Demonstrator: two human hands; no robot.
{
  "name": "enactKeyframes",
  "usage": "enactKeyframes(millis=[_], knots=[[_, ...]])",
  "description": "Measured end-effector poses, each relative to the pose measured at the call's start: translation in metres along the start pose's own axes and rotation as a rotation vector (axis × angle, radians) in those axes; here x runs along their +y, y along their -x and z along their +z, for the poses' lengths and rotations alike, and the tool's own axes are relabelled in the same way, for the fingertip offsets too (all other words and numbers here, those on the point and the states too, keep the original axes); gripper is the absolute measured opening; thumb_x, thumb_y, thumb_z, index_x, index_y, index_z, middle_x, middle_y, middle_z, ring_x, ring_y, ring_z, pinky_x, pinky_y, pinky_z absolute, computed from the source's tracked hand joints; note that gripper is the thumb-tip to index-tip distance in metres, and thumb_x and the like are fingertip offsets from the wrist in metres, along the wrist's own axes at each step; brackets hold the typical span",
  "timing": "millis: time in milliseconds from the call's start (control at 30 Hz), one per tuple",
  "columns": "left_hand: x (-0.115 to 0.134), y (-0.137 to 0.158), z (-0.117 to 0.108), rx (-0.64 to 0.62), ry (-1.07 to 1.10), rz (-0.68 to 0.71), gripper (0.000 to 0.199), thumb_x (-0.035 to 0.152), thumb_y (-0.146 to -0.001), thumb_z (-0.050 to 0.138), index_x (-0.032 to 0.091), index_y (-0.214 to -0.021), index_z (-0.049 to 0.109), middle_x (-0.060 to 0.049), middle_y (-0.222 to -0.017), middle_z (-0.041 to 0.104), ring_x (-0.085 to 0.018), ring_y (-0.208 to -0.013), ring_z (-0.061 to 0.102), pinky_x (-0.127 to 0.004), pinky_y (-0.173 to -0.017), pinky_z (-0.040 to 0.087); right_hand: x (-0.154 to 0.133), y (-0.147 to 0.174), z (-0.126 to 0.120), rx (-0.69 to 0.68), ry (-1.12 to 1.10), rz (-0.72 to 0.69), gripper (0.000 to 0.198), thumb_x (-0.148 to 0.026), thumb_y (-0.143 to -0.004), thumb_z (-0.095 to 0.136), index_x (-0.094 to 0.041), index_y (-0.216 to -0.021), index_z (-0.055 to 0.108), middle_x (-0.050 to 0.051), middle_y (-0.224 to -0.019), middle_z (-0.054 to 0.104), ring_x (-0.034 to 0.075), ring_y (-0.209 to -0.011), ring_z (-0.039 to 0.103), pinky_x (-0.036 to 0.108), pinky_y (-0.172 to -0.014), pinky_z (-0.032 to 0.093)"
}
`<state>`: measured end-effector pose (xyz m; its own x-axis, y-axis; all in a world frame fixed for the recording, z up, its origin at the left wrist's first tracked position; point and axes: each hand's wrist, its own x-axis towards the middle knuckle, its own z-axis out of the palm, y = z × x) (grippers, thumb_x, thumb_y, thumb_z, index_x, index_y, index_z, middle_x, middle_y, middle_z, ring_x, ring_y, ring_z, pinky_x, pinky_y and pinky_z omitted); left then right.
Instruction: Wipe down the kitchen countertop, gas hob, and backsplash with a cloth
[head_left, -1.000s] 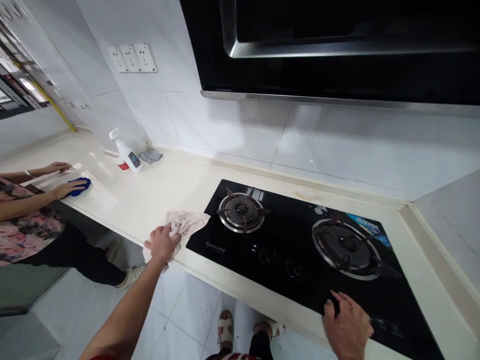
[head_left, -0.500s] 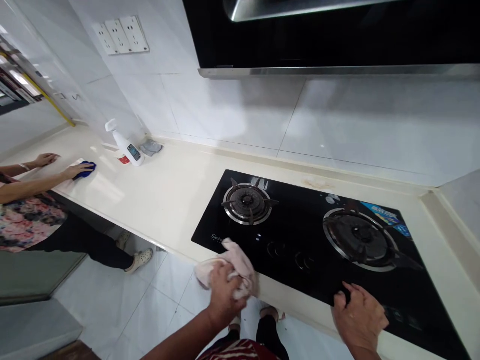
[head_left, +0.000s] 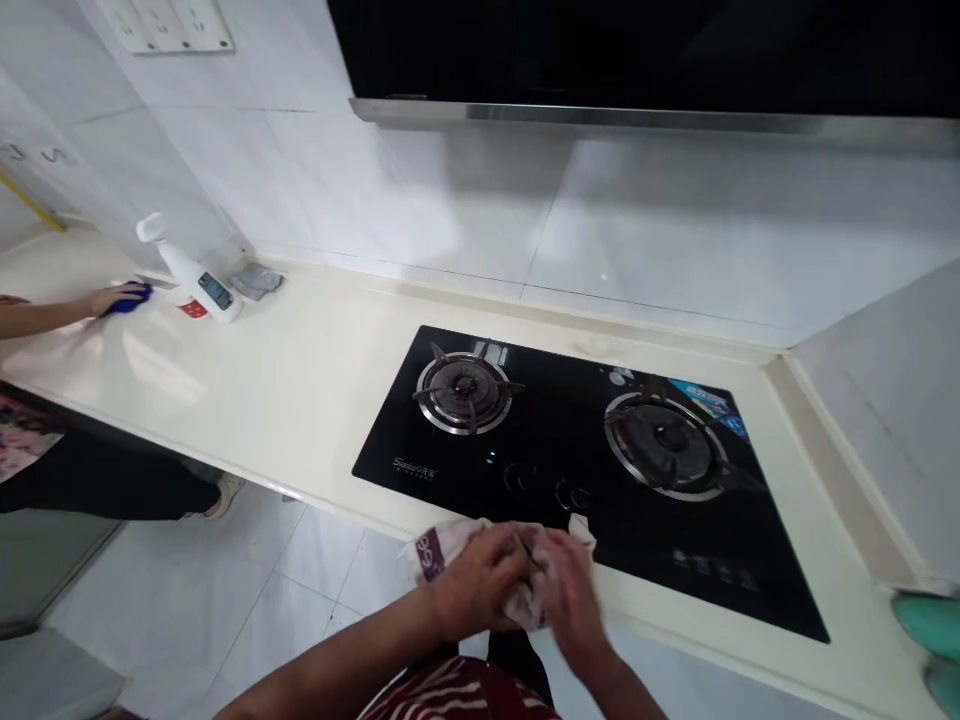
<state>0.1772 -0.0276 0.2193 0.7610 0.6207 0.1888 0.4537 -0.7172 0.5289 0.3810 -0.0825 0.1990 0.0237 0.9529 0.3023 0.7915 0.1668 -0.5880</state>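
A pale pinkish-white cloth (head_left: 454, 541) with a purple printed end is bunched between my two hands, just off the front edge of the hob. My left hand (head_left: 487, 580) has its fingers curled into the cloth from the left. From the other side my right hand (head_left: 571, 595), slightly blurred, is closed on it too. Behind them lies the black glass gas hob (head_left: 540, 430), with a left burner (head_left: 465, 390) and a right burner (head_left: 666, 440). One corner of the cloth overlaps the hob's front edge.
At the far left, another person's hand (head_left: 112, 298) presses a blue cloth (head_left: 133, 297) on the cream counter (head_left: 300, 370). A white spray bottle (head_left: 199, 280) and a grey cloth (head_left: 257, 280) are near the wall. The range hood (head_left: 600, 115) hangs above; a green object (head_left: 926, 625) is at right.
My right hand has left the hob's front edge and come to the cloth, joining my left hand. The cloth has shifted right and is more bunched. The view has turned rightward.
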Motion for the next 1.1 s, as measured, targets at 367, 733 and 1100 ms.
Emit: enactKeyframes(millis=[367, 733, 1100], knots=[[-0.064, 0.103, -0.033, 0.178, -0.463, -0.490, 0.051, 0.034, -0.076, 0.074, 0.036, -0.126, 0.063, -0.013, -0.146, 0.050, -0.040, -0.132, 0.048, -0.058, -0.099, 0.044, -0.085, -0.054, 0.061, -0.401, 0.142, -0.344, 0.045, -0.055, -0.085, 0.065, -0.027, -0.121, 0.062, 0.007, -0.125, 0.059, 0.028, -0.105, 0.047, 0.046, -0.088, 0.038], [-0.048, -0.002, -0.028, 0.348, -0.271, -0.171, 0.029, 0.038, -0.093, 0.059, 0.026, -0.119, 0.063, -0.012, -0.128, 0.056, -0.030, -0.120, 0.055, -0.047, -0.100, 0.046, 0.067, 0.042, -0.077, -0.043, 0.249, 0.086, 0.026, -0.036, -0.084, 0.061, -0.021, -0.105, 0.067, 0.008, -0.112, 0.059, 0.027, -0.106, 0.048, 0.045, -0.094, 0.037], [0.025, -0.096, 0.066, -0.061, -0.254, 0.282, 0.051, 0.048, -0.081, 0.073, 0.021, -0.123, 0.063, -0.014, -0.127, 0.058, -0.034, -0.118, 0.049, -0.050, -0.095, 0.040, 0.175, 0.088, -0.148, 0.279, 0.277, 0.421, 0.034, -0.035, -0.086, 0.054, -0.020, -0.115, 0.062, 0.011, -0.114, 0.059, 0.029, -0.107, 0.053, 0.050, -0.096, 0.044]])
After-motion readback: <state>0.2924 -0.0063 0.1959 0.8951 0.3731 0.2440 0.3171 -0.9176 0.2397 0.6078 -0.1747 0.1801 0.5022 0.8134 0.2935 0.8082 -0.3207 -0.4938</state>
